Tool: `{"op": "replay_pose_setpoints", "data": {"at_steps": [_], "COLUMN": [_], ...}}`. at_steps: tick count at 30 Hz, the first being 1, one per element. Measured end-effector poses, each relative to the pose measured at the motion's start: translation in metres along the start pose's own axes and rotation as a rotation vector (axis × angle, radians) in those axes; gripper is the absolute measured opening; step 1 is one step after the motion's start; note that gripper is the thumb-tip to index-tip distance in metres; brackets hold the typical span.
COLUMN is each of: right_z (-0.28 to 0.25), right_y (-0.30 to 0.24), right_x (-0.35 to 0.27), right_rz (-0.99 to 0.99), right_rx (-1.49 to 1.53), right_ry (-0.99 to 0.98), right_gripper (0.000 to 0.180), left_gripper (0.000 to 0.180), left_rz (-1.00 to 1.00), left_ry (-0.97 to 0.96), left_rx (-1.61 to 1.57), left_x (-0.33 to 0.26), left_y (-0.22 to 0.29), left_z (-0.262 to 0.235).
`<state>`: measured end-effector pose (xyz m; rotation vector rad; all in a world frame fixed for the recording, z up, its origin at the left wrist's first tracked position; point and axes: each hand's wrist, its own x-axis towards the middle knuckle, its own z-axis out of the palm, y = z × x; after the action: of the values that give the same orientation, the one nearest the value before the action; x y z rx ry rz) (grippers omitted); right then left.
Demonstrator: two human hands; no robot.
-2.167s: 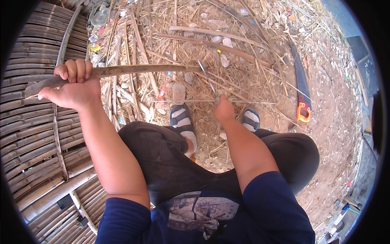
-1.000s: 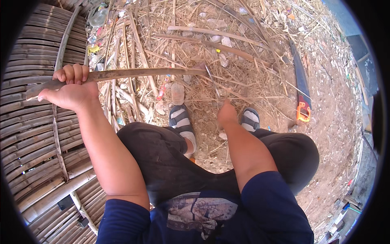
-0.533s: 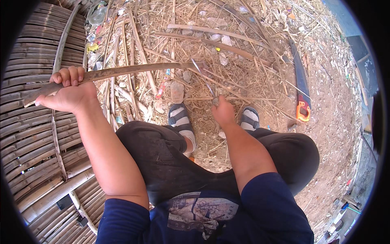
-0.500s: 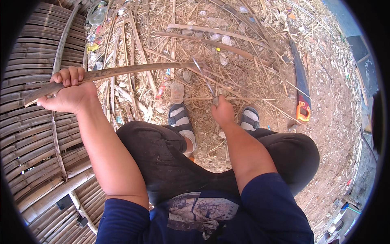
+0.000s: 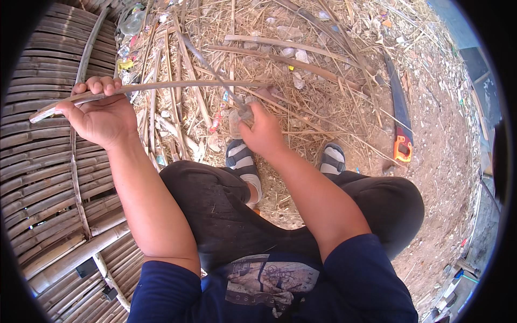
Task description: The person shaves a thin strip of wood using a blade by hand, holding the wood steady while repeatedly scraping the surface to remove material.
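L hand (image 5: 105, 116): palm up, fingers curled over top of bamboo slat (image 5: 167, 84), thumb under nr its L end; clamped on it.
R hand (image 5: 263, 129): clamped on hndl of knife (image 5: 209, 66), thumb side twd L hand; well apart from L hand.
Slat: 1 pc, long, narrow, brn; held approx. horiz. across view, in front of the knees. L end sticks out past L hand, over bamboo-slat panel (image 5: 37, 161); R end at reddish-brn lump, beyond R hand; contact there can't tell.
Knife: 1 pc, long thin blade, grey; pts up & L, away fr. person; crosses slat in view, R of its mid-length. Touching or apart: can't tell.
Saw (image 5: 398, 102): 1 pc, dk blade, orange hndl twd person; on grd, far R, well apart fr. both hands.
Pale strip (image 5: 291, 44): 1 pc, on grd beyond knife hndl, slanting down to R.
Brn strip (image 5: 285, 58): 1 pc, on grd just beside pale strip, nearer person.
Stone (image 5: 235, 124): 1 pc, squarish, on grd just beyond L sandal (image 5: 240, 156), partly behind R hand.
Footwear: L sandal & R sandal (image 5: 332, 158), dk straps, worn w/ lt socks; feet apart.
Clothing: dk trousers (image 5: 215, 199), navy T-shirt (image 5: 371, 274) w/ printed chest panel.
Scrap: yellow wrapper (image 5: 125, 64), upper L, nr panel edge.
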<state>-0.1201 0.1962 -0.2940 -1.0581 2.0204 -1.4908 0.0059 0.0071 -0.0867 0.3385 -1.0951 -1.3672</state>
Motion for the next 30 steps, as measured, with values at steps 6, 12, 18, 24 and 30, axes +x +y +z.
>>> {"op": "replay_pose_setpoints", "data": {"at_steps": [6,12,18,24,30], "right_z": [0.005,-0.012,-0.001,0.009,0.002], "right_y": [0.039,0.096,0.009,0.015,0.004], "right_x": [-0.017,-0.028,0.001,-0.015,-0.015], "right_rz": [0.201,0.594,0.043,0.104,0.117], "right_rx": [-0.197,-0.214,-0.019,-0.068,-0.22], "right_ry": [-0.032,-0.061,-0.056,-0.12,-0.161], "right_gripper": [0.049,0.05,0.036,0.037,0.031], "left_gripper": [0.058,0.068,0.08,0.08,0.082], "left_rz": [-0.014,0.009,-0.043,-0.072,-0.02], "left_ry": [-0.072,-0.065,-0.057,-0.121,0.013], "left_rx": [-0.028,-0.024,-0.024,-0.03,0.001], "left_x": [0.0,0.0,-0.003,-0.007,-0.001], "left_y": [-0.003,-0.004,0.001,0.003,0.003], "left_z": [-0.001,0.002,0.008,0.011,0.004]}}
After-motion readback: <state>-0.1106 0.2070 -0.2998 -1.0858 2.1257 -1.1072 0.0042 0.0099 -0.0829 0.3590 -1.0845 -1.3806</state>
